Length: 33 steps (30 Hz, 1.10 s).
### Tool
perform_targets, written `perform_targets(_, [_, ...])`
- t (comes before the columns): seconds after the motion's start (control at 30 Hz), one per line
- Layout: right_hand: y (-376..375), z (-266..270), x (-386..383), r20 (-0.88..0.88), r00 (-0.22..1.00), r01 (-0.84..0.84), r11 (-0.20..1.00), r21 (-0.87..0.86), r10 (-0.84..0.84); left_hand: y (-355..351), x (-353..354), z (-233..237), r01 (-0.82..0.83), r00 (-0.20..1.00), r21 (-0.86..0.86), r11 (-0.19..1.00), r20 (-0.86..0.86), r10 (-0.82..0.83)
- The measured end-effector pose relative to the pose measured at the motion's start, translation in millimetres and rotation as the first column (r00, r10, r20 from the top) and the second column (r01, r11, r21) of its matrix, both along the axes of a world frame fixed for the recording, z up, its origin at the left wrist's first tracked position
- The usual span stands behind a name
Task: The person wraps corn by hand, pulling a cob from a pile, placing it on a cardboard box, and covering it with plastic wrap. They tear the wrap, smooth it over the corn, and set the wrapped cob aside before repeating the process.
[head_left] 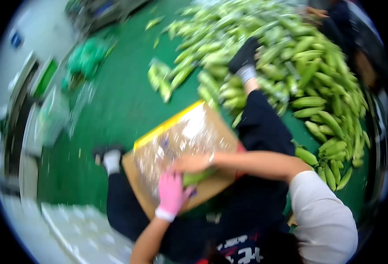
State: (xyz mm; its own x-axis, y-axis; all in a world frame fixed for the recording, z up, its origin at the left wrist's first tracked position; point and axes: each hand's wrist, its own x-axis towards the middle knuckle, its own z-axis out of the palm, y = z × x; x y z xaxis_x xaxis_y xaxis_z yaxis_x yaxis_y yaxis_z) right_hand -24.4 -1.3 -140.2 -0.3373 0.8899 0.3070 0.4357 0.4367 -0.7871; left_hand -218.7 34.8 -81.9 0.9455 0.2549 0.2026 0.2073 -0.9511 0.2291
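Note:
I sit on a green floor with a brown cardboard board (222,136) across my lap, covered by a sheet of clear plastic film (180,141). A green corn ear (198,177) lies on the film near the board's front edge. My left hand (171,196), in a pink glove, grips the near end of the ear. My right hand (193,163), bare, presses on the film and the ear from above. The picture is blurred by motion, so the fingers are hard to make out.
A big heap of green corn ears (290,57) fills the floor ahead and to the right, around my outstretched right leg (264,127) and dark-socked foot (245,55). A green bag (86,55) and machines (31,105) stand at the left. White trays (79,233) lie near left.

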Motion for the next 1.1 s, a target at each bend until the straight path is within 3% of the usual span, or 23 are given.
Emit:
perform_targets(0.03, [-1.9,25.5,0.4,-0.099,0.995,-0.008,0.927,-0.376,-0.032,12.9,-2.4,-11.4,0.078,0.995,0.021,0.997,0.059,-0.079])
perform_targets(0.07, [-5.7,24.7,1.3,-0.176,0.977,0.019,0.872,-0.489,-0.12,12.5,1.8,-2.2,0.028,0.997,-0.077,0.997,-0.073,-0.033])
perform_targets(0.1, [-7.3,46.5,8.1,-0.062,0.998,-0.044,0.81,-0.585,0.009,10.1,4.6,-0.5,0.084,0.996,-0.126,0.989,-0.014,-0.087])
perform_targets(0.13, [5.6,8.1,7.1,-0.173,0.973,-0.217,0.841,-0.495,0.15,11.0,4.3,-5.7,0.12,0.992,-0.178,0.977,-0.01,-0.123])
perform_targets(0.17, [-12.6,44.7,11.1,-0.058,0.988,-0.15,0.816,-0.558,0.141,6.0,11.5,1.9,0.128,0.989,-0.153,0.98,-0.048,-0.137])
perform_targets(0.2, [-15.7,48.0,10.4,-0.125,0.978,-0.206,0.775,-0.597,0.164,-11.9,18.1,30.2,0.273,0.931,-0.114,0.955,0.279,-0.233])
perform_targets(0.23, [-18.0,45.0,8.7,-0.128,0.981,-0.192,0.785,-0.588,0.144,-11.8,17.7,26.6,0.294,0.927,-0.106,0.95,0.273,-0.256])
perform_targets(0.3, [-13.1,26.8,7.9,-0.051,0.985,-0.146,0.623,-0.768,0.168,-7.6,5.5,14.2,0.181,0.982,-0.545,0.819,0.052,-0.183])
perform_targets(0.33, [-12.1,-1.5,6.1,-0.097,0.978,-0.201,0.714,-0.67,0.185,-14.0,3.2,21.8,0.18,0.982,-0.539,0.823,0.055,-0.179])
perform_targets(0.37, [-23.4,9.1,7.9,-0.12,0.955,-0.293,0.802,-0.52,0.271,-26.9,-0.3,33.3,-0.081,0.992,-0.783,0.617,-0.126,-0.03])
perform_targets(0.4, [-38.2,19.6,3.8,-0.015,0.979,-0.186,0.87,-0.456,0.201,-39.9,-0.6,44.5,-0.325,0.94,-0.897,0.3,-0.34,0.003])
perform_targets(0.43, [-47.5,18.8,1.3,0.082,0.99,-0.078,0.924,-0.373,0.116,-52.9,-0.8,55.8,-0.557,0.829,-0.83,-0.033,-0.558,0.037])
perform_targets(0.5, [-58.7,17.2,-3.5,0.104,0.994,-0.003,0.941,-0.34,0.04,-62.7,-6.0,59.4,-0.567,0.816,-0.795,-0.218,-0.578,-0.015])
perform_targets(0.57, [-64.4,22.6,-5.1,0.145,0.986,-0.034,0.95,-0.311,0.083,-69.8,-14.1,58.4,-0.531,0.842,-0.82,-0.215,-0.54,-0.02])
perform_targets(0.73, [-73.5,6.0,-8.4,0.125,0.992,0.031,0.999,-0.039,-0.026,-83.4,-37.8,65.3,-0.469,0.882,-0.883,-0.005,-0.469,0.045])
perform_targets(0.8, [-76.6,5.7,-6.1,-0.003,1.0,0.029,0.998,-0.052,-0.029,-86.1,-46.7,69.3,-0.446,0.894,-0.893,0.068,-0.441,0.074])
perform_targets(0.87, [-107.0,-0.6,-20.0,-0.272,0.959,0.071,0.996,-0.047,-0.082,-89.9,-55.9,74.6,-0.425,0.905,-0.898,0.118,-0.418,0.083])
perform_targets(0.9, [-134.4,13.5,-26.9,-0.327,0.94,0.068,0.994,-0.085,-0.093,-92.1,-61.8,79.5,-0.416,0.909,-0.898,0.144,-0.406,0.09])
perform_targets(0.97, [-205.8,39.1,-34.1,-0.264,0.947,0.037,0.88,-0.474,-0.182,-95.9,-69.5,90.7,-0.38,0.925,-0.9,0.214,-0.367,0.101])
perform_targets(1.0, [-246.9,31.3,-54.5,-0.304,0.857,0.311,0.887,-0.341,-0.417,-97.1,-69.5,98.8,-0.333,0.943,-0.901,0.277,-0.32,0.094])
perform_targets(1.03, [-271.5,30.6,-69.8,-0.263,0.717,0.578,0.762,-0.293,-0.645,-102.7,-66.0,103.7,-0.271,0.963,-0.9,0.342,-0.258,0.082])
perform_targets(1.07, [-287.3,71.2,-78.2,-0.339,0.417,0.345,0.493,-0.799,-0.843,-105.3,-57.4,108.4,-0.197,0.98,-0.895,0.401,-0.182,0.076])
perform_targets(1.1, [-297.9,82.3,-81.7,-0.266,0.377,0.302,0.39,-0.87,-0.887,-105.6,-46.9,111.7,-0.115,0.992,-0.885,0.451,-0.081,0.093])
